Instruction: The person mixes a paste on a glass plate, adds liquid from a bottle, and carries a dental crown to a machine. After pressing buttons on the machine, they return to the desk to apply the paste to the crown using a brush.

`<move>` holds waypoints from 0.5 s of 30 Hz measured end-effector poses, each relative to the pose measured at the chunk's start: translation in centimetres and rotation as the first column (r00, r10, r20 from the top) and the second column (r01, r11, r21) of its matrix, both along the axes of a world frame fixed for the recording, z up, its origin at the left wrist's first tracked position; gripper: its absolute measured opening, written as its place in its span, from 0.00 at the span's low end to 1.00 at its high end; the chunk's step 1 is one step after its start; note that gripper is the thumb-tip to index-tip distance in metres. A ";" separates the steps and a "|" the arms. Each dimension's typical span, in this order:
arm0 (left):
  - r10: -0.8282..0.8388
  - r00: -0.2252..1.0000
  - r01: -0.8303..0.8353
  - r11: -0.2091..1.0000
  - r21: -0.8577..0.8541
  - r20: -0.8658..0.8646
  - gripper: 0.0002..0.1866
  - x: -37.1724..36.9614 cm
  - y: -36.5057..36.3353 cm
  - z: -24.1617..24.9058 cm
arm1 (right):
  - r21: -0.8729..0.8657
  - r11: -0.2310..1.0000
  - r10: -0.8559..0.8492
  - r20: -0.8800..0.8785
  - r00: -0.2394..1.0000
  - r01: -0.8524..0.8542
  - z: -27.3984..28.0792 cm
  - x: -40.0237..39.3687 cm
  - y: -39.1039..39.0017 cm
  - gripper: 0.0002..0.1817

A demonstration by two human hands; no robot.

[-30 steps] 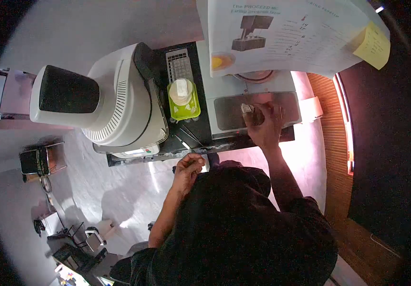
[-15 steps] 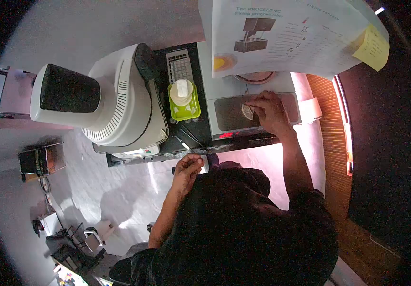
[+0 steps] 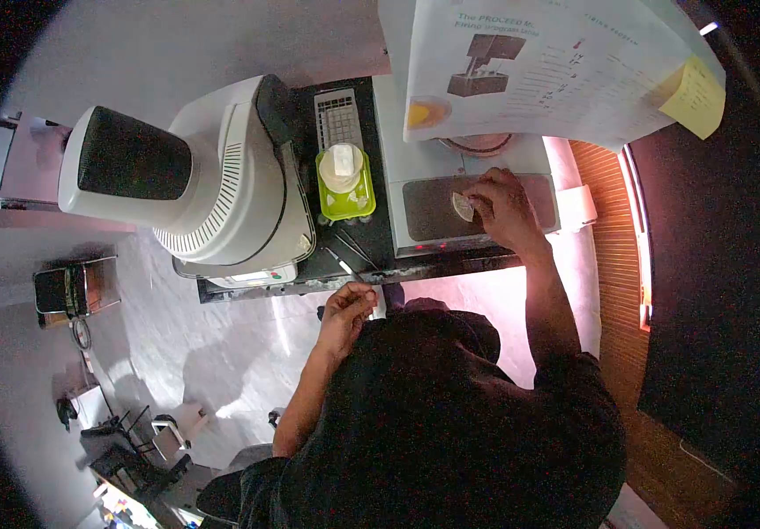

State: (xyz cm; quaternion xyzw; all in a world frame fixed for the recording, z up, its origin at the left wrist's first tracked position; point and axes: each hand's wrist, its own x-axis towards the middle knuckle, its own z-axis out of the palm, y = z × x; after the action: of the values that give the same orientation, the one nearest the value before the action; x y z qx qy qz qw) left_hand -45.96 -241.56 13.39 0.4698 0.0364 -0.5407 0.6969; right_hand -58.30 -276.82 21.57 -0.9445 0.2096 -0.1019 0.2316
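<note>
My right hand (image 3: 505, 210) pinches a small pale disc (image 3: 462, 206) at its edge, over the dark panel (image 3: 424, 212) on the front of a white machine (image 3: 389, 115). My left hand (image 3: 350, 310) is closed, fingertips together, just in front of the counter edge; whatever it may hold is too small to make out. Tweezers (image 3: 358, 249) and a pen-like tool (image 3: 339, 261) lie on the black counter above it. Behind them stands a green tray (image 3: 349, 204) with a round whitish piece (image 3: 341, 169) and small white bits.
A large white and black device (image 3: 239, 185) stands at the left. A keypad-like grid (image 3: 338, 119) lies at the back. A printed sheet (image 3: 539, 79) with a yellow note (image 3: 696, 97) hangs over the machine. A slatted wooden panel (image 3: 613, 229) is at the right.
The view has shifted slightly, so the counter items sit a little further right. Both hands keep nearly the same pose, and the disc is still in my right hand.
</note>
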 end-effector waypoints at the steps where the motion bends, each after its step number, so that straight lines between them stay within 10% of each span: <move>1: -0.005 1.000 0.005 1.000 -0.011 0.000 0.11 0.1 0.1 -0.4 | 0.020 1.000 -0.011 -0.040 0.999 0.012 0.3 0.1 0.0 0.08; 15: 0.003 1.000 -0.003 1.000 0.016 -0.011 0.12 0.0 0.3 -0.6 | 0.005 1.000 -0.025 0.087 0.996 0.024 -0.2 -0.4 0.0 0.08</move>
State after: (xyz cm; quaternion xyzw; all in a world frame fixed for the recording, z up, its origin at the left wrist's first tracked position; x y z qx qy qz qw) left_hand -45.91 -241.24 12.83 0.4724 0.0453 -0.5418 0.6938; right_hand -58.70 -276.82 21.34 -0.9360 0.2111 -0.1455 0.2411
